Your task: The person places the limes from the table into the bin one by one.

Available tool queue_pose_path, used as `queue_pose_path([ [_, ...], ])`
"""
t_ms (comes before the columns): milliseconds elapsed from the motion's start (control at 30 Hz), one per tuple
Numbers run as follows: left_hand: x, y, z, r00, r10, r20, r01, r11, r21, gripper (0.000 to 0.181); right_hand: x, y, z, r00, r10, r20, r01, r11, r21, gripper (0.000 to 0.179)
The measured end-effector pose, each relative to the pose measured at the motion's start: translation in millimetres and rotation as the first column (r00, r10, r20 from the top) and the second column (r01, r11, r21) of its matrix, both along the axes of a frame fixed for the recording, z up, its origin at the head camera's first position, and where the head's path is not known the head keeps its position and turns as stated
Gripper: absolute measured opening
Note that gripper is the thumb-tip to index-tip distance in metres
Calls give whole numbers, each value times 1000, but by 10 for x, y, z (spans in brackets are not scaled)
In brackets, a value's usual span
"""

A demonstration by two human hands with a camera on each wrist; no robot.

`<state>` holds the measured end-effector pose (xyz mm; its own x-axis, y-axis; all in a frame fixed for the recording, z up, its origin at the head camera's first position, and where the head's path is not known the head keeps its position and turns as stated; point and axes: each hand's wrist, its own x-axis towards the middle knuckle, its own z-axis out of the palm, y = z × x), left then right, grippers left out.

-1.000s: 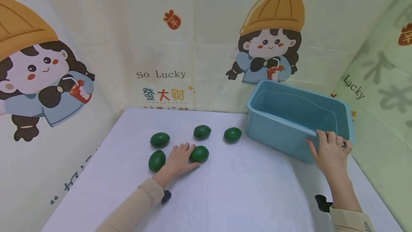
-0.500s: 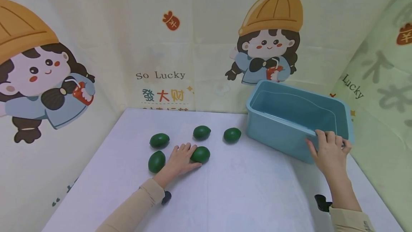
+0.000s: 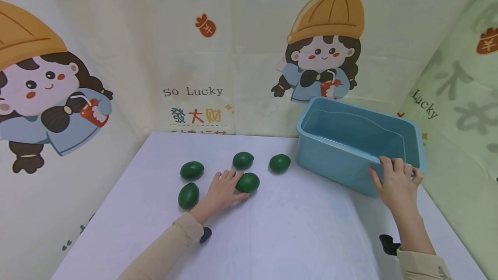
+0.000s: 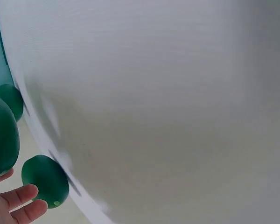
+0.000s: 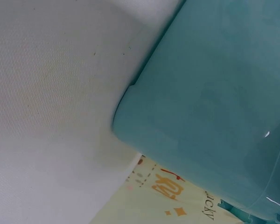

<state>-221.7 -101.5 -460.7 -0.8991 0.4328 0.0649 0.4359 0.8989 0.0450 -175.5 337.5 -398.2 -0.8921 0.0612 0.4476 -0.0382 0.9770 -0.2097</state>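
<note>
In the head view my left hand [image 3: 221,191] pinches a green lime [image 3: 249,182] between thumb and fingers. The left wrist view shows that lime [image 4: 3,140] at its left edge, apparently just off the table, with two fingertips near another lime [image 4: 45,182]. My right hand [image 3: 398,187] grips the near rim of a blue plastic bin [image 3: 334,157], fingers over the edge and thumb on the outer wall. Only the bin wall [image 5: 200,93] shows in the right wrist view; the hand is out of that frame. The visible part of the bin's inside holds nothing.
More limes lie on the white table [image 3: 303,232]: one at the far left [image 3: 192,170], one beside the left wrist [image 3: 189,196], one behind the held lime [image 3: 243,160], one near the bin [image 3: 279,163]. A printed cloth [image 3: 256,55] hangs behind.
My left hand has moved slightly right and away from me, carrying the lime with it. The right hand keeps its grip on the bin, which stays in place.
</note>
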Motion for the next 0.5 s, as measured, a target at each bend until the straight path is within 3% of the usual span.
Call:
queue_pose_path([
  [500,-127,192,176,1000,-13,-25,13,1000,26,76,-14,5,-15,1000,-6,5,6,1000,-3,46],
])
